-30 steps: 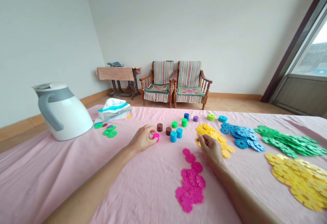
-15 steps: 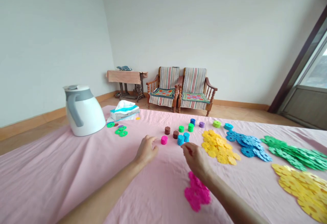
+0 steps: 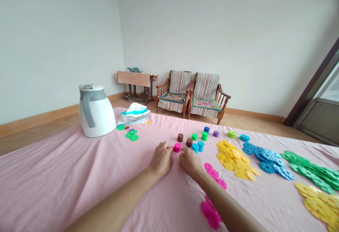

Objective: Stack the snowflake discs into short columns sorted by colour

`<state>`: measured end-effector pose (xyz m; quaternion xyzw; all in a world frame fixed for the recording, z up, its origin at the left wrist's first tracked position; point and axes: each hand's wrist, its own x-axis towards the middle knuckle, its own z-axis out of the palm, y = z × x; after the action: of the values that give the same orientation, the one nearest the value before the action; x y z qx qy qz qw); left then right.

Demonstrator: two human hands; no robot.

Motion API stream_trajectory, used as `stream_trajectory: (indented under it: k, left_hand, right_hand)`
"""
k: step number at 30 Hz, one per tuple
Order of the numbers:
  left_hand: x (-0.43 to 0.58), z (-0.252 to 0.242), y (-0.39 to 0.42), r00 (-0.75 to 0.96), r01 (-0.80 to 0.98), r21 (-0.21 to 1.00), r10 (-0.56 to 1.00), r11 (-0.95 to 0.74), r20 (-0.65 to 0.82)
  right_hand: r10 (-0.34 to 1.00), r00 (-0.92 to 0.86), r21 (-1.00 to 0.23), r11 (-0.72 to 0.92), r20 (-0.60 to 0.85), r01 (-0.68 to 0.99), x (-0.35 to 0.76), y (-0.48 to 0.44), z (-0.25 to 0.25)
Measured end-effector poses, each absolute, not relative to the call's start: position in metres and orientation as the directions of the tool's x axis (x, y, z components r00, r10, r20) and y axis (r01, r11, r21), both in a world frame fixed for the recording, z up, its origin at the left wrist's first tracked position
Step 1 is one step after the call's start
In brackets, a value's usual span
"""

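A short stack of pink flower discs (image 3: 177, 147) stands on the pink cloth between my two hands. My left hand (image 3: 162, 159) has curled fingers, its index finger against the stack's left side. From the right, my right hand (image 3: 192, 162) meets the same stack with its fingertips, the other fingers folded in. Beyond the hands stand brown stacks (image 3: 189, 142), bright green stacks (image 3: 204, 136) and light blue stacks (image 3: 195, 148). Loose pink discs (image 3: 215, 176) lie beside my right forearm, which partly covers others nearer me.
Piles of yellow discs (image 3: 235, 159), blue discs (image 3: 267, 158) and green discs (image 3: 311, 170) spread to the right. A white jug (image 3: 97, 115) and a tissue box (image 3: 135, 114) stand at the left, near a few green discs (image 3: 132, 135). Two wooden armchairs (image 3: 206, 94) are behind the table.
Both hands have closed in on the pink stack; my right hand has moved left, away from the light blue stacks. The camera view has shifted slightly left.
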<state>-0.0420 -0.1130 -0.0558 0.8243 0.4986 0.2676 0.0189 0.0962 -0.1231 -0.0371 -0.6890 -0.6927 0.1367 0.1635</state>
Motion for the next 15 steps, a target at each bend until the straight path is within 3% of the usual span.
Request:
stream_trajectory:
  k: [15]
  left_hand:
    - [-0.0418,-0.0558,-0.1127,0.368,0.822,0.279,0.838,-0.496,0.404]
  right_hand:
    - [0.997,0.038,-0.367,-0.013,0.061,0.93,0.0884,-0.1189,-0.0391]
